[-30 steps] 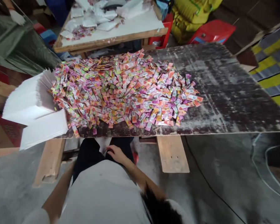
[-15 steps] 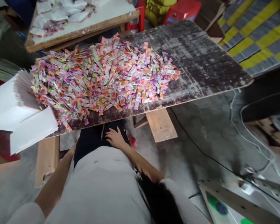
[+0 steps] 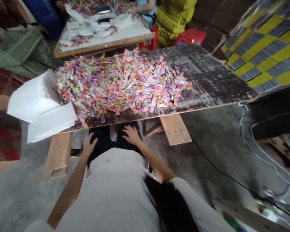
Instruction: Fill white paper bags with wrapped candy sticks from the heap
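Note:
My left hand rests on my left thigh with the fingers apart, holding nothing. On the other thigh my right hand lies flat, its fingers spread and bare of any object. Just beyond my knees stands a dark, worn table. A wide heap of small, colourful wrapped packets covers its left and middle part. At the table's left end lies a thick stack of white paper-like sheets or bags, with a thinner white pile overlapping the near edge.
Behind, a white-topped table carries white bags and more packets; a person's arm reaches over it. A red stool and yellow sacks stand beyond. Checkered yellow-grey bundles rise at right. Cables cross the floor.
My left hand, mostly hidden beside my leg before, now shows on my left thigh. My right hand stays on its thigh. The view has tilted up, revealing more of the back table and people there.

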### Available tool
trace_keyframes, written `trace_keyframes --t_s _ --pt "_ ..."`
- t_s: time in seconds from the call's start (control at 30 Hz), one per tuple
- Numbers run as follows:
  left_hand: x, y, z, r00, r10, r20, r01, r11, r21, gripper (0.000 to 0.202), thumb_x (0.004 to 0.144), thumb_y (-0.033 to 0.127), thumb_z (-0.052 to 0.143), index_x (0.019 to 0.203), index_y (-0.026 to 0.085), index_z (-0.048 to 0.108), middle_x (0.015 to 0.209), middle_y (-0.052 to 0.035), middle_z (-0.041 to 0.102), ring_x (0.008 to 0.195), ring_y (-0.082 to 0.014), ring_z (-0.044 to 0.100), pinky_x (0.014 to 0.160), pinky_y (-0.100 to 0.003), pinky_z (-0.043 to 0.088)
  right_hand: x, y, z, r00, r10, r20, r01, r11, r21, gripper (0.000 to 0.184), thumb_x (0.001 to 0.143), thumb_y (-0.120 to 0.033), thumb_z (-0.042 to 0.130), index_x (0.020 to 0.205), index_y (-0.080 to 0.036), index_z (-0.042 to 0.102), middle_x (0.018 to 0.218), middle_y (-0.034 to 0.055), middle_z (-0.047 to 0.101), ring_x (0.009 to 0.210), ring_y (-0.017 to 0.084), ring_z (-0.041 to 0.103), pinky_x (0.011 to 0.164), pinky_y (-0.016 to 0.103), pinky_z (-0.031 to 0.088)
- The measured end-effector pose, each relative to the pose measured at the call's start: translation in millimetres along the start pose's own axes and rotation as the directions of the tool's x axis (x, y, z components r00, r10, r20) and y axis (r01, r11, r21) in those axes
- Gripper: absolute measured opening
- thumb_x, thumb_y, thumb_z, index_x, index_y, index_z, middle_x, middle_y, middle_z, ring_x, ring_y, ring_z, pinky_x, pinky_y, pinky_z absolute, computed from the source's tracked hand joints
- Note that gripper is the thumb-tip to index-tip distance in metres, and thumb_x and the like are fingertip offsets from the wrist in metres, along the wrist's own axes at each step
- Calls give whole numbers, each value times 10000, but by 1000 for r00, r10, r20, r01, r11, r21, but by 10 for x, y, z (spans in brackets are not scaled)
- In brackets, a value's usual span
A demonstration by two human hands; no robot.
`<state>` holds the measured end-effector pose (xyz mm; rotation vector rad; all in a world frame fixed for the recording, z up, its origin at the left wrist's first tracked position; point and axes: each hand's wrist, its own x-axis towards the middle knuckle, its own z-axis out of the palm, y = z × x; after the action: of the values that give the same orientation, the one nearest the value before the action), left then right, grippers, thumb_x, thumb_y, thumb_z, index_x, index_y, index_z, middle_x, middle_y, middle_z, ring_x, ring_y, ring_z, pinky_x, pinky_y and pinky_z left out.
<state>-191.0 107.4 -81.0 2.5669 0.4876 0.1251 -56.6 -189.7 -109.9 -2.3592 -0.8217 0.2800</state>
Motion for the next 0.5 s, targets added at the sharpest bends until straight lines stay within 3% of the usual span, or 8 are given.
trace_keyframes --t_s 0.07,0.17,0.27,0.33,0.4,0.43,0.5 --pt "109 50 64 995 30 96 -34 999 40 519 889 439 502 1353 206 518 1469 -98 490 1401 -247 392 1163 -435 317 73 144 -52 978 197 -70 -196 980 29 454 905 -419 554 1331 -262 543 1484 95 450 1398 279 353 1136 596 211" --pt "263 105 141 951 -153 269 94 971 218 566 836 495 569 1330 221 547 1518 -108 424 1458 -302 276 1182 -508 231 138 301 -72 890 416 -187 -408 909 82 548 892 -412 539 1383 -174 488 1463 188 422 1330 330 422 1082 570 321" --pt "380 68 141 887 -374 269 296 910 290 732 851 577 505 1462 191 388 1598 -140 246 1488 -326 173 1177 -537 203 36 389 8 843 461 -279 -469 882 39 611 860 -415 570 1393 -131 476 1491 265 332 1356 421 354 1052 612 321" --pt "438 39 119 856 -486 177 431 859 277 865 864 611 448 1526 102 220 1610 -207 141 1488 -338 159 1167 -506 239 -114 446 82 832 449 -324 -473 881 5 606 863 -457 557 1388 -163 484 1512 258 298 1376 447 307 1038 646 309" --pt "467 65 120 826 -554 105 507 810 294 902 875 604 423 1523 27 176 1598 -259 119 1484 -356 157 1155 -493 259 -266 495 142 835 420 -357 -451 893 -5 584 883 -498 506 1378 -189 490 1515 234 302 1377 426 312 1030 631 332" --pt "464 107 135 825 -546 146 481 815 323 870 879 588 428 1510 24 226 1594 -256 149 1484 -364 148 1152 -499 255 -323 505 160 836 406 -369 -440 898 -7 576 894 -507 479 1375 -191 491 1512 229 307 1374 412 320 1026 618 346" --pt "423 240 191 810 -451 374 324 877 355 755 850 572 498 1431 93 438 1563 -197 307 1471 -377 189 1143 -496 262 -374 472 158 833 408 -373 -447 894 -20 563 902 -495 460 1361 -172 501 1499 241 320 1365 407 333 1017 613 357"
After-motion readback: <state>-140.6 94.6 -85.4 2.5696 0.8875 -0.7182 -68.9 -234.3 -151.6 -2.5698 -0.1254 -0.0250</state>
